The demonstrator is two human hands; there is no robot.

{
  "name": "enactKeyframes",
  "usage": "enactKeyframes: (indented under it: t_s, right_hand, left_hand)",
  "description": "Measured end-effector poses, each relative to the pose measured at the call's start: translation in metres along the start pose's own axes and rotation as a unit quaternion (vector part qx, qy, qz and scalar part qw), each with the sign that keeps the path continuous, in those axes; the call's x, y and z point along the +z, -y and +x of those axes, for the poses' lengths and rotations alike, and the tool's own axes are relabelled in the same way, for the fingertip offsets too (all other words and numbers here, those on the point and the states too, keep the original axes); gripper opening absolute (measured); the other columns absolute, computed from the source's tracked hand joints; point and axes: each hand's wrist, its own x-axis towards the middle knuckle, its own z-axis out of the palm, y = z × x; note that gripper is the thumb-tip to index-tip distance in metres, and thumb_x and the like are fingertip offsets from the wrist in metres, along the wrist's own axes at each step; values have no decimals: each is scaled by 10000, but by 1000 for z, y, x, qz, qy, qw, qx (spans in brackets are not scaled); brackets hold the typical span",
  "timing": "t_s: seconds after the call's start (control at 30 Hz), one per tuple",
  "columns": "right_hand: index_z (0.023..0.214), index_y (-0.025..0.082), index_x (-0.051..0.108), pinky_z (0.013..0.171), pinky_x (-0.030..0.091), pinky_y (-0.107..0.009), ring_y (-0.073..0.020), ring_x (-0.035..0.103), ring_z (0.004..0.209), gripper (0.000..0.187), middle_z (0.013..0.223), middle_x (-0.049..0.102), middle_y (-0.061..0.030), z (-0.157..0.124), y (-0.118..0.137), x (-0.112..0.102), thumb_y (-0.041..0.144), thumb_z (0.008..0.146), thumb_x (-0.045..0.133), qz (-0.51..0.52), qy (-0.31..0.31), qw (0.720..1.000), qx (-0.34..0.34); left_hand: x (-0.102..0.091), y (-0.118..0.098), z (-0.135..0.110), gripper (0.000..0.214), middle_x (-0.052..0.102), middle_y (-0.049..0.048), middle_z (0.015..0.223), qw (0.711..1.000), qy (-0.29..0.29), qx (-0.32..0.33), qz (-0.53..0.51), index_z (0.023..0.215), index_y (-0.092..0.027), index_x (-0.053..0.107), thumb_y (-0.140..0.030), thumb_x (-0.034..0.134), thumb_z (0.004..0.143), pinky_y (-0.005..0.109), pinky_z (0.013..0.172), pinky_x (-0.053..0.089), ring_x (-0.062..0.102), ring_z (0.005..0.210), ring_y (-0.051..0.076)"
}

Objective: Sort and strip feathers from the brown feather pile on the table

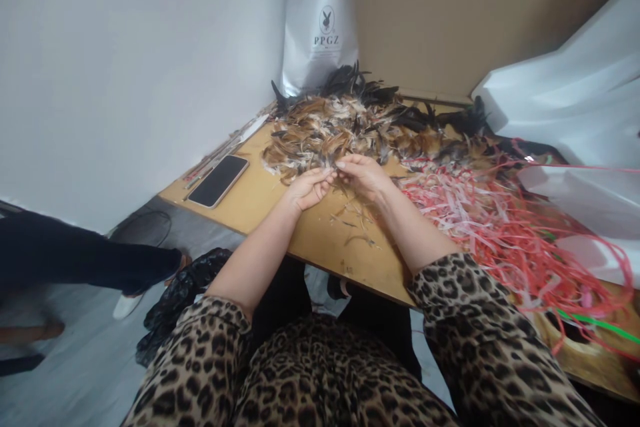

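My left hand is closed in a pinch over the front of the yellow wooden table, with its fingers curled in. Its fingertips meet those of my right hand, also pinching, and a small feather shows between them, its edges hard to tell from the pile behind. Just beyond the fingers spreads a heap of brown and cream feathers, with black feathers at its back. Below my hands a few loose feather bits lie scattered on the wood.
A phone lies at the table's left. Tangled red and pink ribbons cover the right side, beside white plastic sheeting. A printed white bag stands at the back. On the floor at left are a black plastic bag and another person's leg.
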Motion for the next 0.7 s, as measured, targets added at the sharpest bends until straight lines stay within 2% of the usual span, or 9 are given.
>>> enactKeyframes:
  t_s: [0.3,0.7]
  right_hand:
    - [646,160,605,587,439,-250,-97,540,542,295,580,613,13,-1,-3,8,366,512,768,-22,-54,998,-32]
    - [628,175,581,558,426,-249,-89,503,509,298,548,574,36,1,-12,14,379,492,750,-33,-94,993,-60]
  left_hand:
    - [-5,5,8,82,683,70,788,998,-4,47,45,800,-72,642,-73,561,784,112,535,468,617,603,48]
    - [-4,9,8,70,662,55,680,994,-23,49,92,772,-61,631,-124,637,741,117,520,462,599,546,44]
